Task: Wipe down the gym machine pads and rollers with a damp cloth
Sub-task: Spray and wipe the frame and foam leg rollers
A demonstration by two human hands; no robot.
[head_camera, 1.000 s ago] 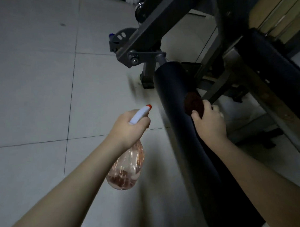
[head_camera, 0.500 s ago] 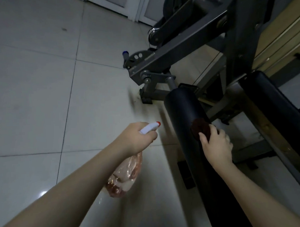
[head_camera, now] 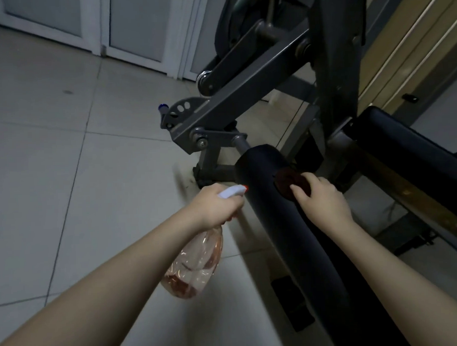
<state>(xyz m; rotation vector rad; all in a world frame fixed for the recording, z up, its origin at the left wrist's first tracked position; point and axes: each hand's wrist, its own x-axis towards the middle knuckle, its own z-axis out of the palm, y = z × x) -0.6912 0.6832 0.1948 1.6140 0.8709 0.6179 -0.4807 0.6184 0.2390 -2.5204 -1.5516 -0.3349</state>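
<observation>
At centre frame, we are pressing a dark reddish cloth (head_camera: 287, 182) onto the upper part of the black roller (head_camera: 284, 243) with our right hand (head_camera: 323, 204). Fingers are curling over the wad and the thumb is sitting on its near edge, so the grip is closed around it. Just left of the roller, our left hand (head_camera: 218, 207) is wrapping tight around the neck of a spray bottle (head_camera: 197, 264). Its white head with the red nozzle tip is pointing right, close to the roller's side. The clear pinkish body is hanging below the fist, with a little liquid at the bottom. The roller is running from the grey machine arm (head_camera: 235, 100) at upper centre down toward the bottom edge. A long black bench pad (head_camera: 402, 148) is lying at right, apart from the roller. Grey tiled floor (head_camera: 67, 191) is filling the left half, with pale doors (head_camera: 134, 26) at upper left.
</observation>
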